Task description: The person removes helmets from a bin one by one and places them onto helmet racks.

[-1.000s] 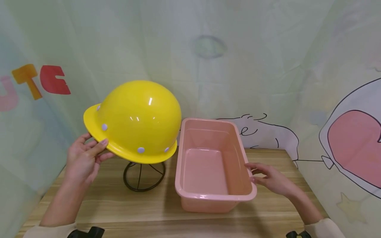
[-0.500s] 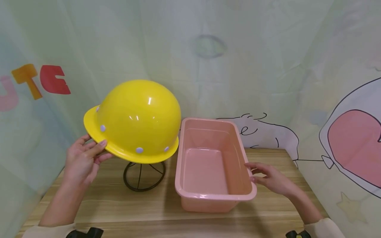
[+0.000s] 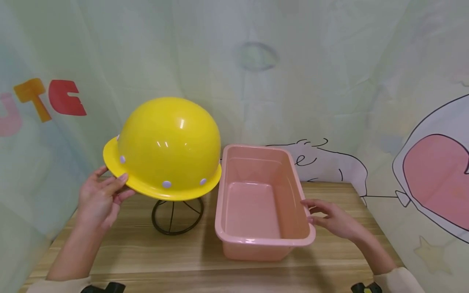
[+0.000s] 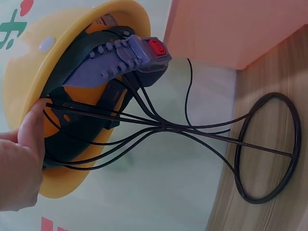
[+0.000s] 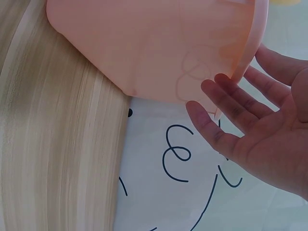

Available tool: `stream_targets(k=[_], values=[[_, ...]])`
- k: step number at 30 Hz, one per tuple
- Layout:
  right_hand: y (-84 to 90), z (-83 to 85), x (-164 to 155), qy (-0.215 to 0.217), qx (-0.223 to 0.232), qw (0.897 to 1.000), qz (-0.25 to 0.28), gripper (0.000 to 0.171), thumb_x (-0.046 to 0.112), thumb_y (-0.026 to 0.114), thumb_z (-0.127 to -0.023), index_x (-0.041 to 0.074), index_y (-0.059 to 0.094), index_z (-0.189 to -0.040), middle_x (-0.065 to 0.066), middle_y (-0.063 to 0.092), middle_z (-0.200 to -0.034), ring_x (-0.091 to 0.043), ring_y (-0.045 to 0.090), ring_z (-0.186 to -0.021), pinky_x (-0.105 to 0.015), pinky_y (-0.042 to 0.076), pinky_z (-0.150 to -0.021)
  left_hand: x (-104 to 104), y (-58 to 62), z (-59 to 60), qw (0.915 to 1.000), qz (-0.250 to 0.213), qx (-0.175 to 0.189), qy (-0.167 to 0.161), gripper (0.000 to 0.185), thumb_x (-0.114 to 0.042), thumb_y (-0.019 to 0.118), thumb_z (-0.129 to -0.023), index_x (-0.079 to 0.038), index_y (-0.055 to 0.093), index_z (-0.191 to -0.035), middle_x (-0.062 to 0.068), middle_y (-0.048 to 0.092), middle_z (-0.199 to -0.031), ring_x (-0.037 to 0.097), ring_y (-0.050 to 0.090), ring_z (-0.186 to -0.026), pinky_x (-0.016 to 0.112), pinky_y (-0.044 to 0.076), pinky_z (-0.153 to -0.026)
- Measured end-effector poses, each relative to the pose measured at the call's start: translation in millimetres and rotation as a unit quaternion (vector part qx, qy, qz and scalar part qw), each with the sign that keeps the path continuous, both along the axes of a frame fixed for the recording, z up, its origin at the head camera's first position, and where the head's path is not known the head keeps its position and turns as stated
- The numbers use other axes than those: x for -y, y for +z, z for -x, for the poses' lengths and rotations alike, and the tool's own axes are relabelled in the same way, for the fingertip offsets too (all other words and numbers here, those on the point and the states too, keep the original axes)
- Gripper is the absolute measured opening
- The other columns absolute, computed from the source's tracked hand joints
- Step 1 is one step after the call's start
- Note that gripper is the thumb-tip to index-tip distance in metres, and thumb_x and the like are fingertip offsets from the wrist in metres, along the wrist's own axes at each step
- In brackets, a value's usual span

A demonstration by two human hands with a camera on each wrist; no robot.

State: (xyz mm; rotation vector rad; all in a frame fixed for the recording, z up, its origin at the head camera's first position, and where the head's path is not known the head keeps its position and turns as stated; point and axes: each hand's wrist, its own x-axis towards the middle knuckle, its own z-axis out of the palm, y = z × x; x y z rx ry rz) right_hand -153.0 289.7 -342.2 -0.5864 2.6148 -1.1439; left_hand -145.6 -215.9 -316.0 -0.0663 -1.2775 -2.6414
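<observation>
Seen from the head camera, the yellow hard hat (image 3: 165,148) sits on a black wire stand (image 3: 177,215) toward the left of the table (image 3: 146,252), its brim pointing left toward the left hand (image 3: 99,197). That hand pinches the brim, thumb on top and fingers beneath, so it is clearly the nearer one to the hat. Just right of the hat, close by, stands the pink tub (image 3: 261,203), long axis running away from the person. The right hand (image 3: 331,221) rests against the tub's right wall under the rim, fingers relaxed and uncurled, gripping nothing.

From the left wrist camera, the underside of the hat (image 4: 72,106) shows its dark harness and a grey adjuster, with the stand's wires (image 4: 192,130) running up into the shell. The thumb (image 4: 31,130) presses on the brim's edge.

From the right wrist camera, the straight fingers (image 5: 226,113) lie spread just beside the tub's rim (image 5: 248,53); whether they quite touch it cannot be told here.
</observation>
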Motion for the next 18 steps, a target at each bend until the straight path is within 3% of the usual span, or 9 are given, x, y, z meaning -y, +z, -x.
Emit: stream_targets(k=[4,10,18], values=[[-0.1,0.2,0.2,0.0,0.002,1.0,0.003,0.046,0.016,0.061,-0.09,0.0,0.048,-0.131,-0.022,0.05,-0.129,-0.037,0.052,-0.11,-0.038,0.053,-0.081,-1.0,0.4,-0.3,0.9999,-0.008,-0.012,0.007,0.071,0.011,0.057,-0.085,-0.018,0.014,-0.133,0.012,0.066,-0.09,0.024,0.069,-0.074,0.032,0.056,-0.059],[-0.5,-0.2,-0.1,0.002,-0.001,1.0,0.005,0.047,0.017,0.062,-0.09,0.0,0.048,-0.131,-0.022,0.05,-0.129,-0.037,0.052,-0.109,-0.035,0.053,-0.08,1.1,1.3,-0.7,0.9999,0.013,-0.007,-0.001,0.059,0.009,0.06,-0.084,-0.012,0.031,-0.131,0.01,0.066,-0.093,0.023,0.069,-0.074,0.03,0.056,-0.059],[-0.8,0.0,-0.4,-0.006,0.011,1.0,0.009,0.047,0.018,0.062,-0.09,0.001,0.048,-0.132,-0.021,0.049,-0.129,-0.036,0.051,-0.11,-0.038,0.053,-0.08,6.0,-3.6,-0.1,0.9994,-0.006,0.035,0.001,0.07,0.007,0.06,-0.085,-0.01,0.02,-0.141,0.008,0.058,-0.1,0.02,0.066,-0.073,0.029,0.056,-0.064]])
